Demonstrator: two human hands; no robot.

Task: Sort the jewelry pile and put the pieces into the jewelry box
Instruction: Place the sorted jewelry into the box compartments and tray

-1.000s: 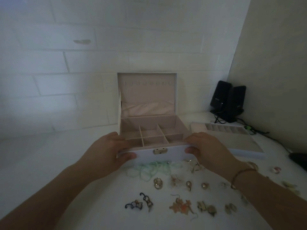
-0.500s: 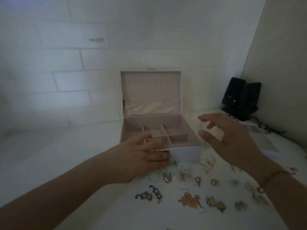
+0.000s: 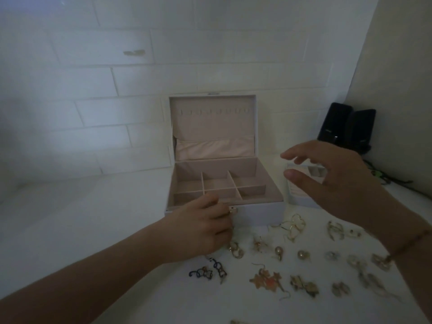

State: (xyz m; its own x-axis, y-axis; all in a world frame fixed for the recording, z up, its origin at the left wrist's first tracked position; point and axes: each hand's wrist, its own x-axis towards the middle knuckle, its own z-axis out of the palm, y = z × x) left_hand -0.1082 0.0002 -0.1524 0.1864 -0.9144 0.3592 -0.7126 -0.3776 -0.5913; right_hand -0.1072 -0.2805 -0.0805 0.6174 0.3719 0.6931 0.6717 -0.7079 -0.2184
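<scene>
I see the left hand (image 3: 201,228) curled at the open lilac jewelry box (image 3: 259,212) front, grip unclear, right hand (image 3: 336,183) spread above scattered gold earrings (image 3: 278,252).

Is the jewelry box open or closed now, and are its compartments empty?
Open: the jewelry box has its lid standing upright against the wall. The visible compartments look empty; the jewelry lies on the table.

the jewelry box (image 3: 257,211) is sitting open on the table (image 3: 70,230), earrings (image 3: 292,258) lying before it, a tray (image 3: 297,195) lying right, speakers (image 3: 346,129) standing behind the tray.
</scene>
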